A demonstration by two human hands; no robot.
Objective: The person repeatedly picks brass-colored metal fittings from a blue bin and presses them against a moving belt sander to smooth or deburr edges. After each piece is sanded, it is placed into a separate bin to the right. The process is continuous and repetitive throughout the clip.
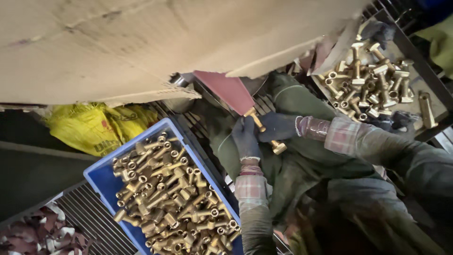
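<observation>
Head view looks down on two gloved hands meeting over the lap of a person in dark green work clothes. Nearest, the left hand (246, 138) comes up from the bottom edge in a plaid sleeve, its dark glove wrapped around the middle of a brass fitting (265, 132), so this grip is clamped on the part. The right hand (278, 127) reaches in from the right side, also dark-gloved with a plaid cuff, and its fingers close on the same fitting from the other side. The fitting lies tilted between them, its wider end poking out below the right hand, its narrow end pressed against a reddish sanding belt (225, 91) that slants down from above.

Left of the hands, a blue plastic crate (99, 175) sits on a ribbed metal surface (101, 219), heaped with many similar brass fittings (172, 203). At the bottom left corner lies a pile of dark red scraps (33, 233). Behind the crate rests a crumpled yellow bag (96, 125).

Farther off, at the upper right, a dark metal tray (427, 78) holds another loose batch of brass parts (365, 85), some standing upright. A large sheet of brown cardboard (141, 42) spans the top of the view, covering whatever is behind it.
</observation>
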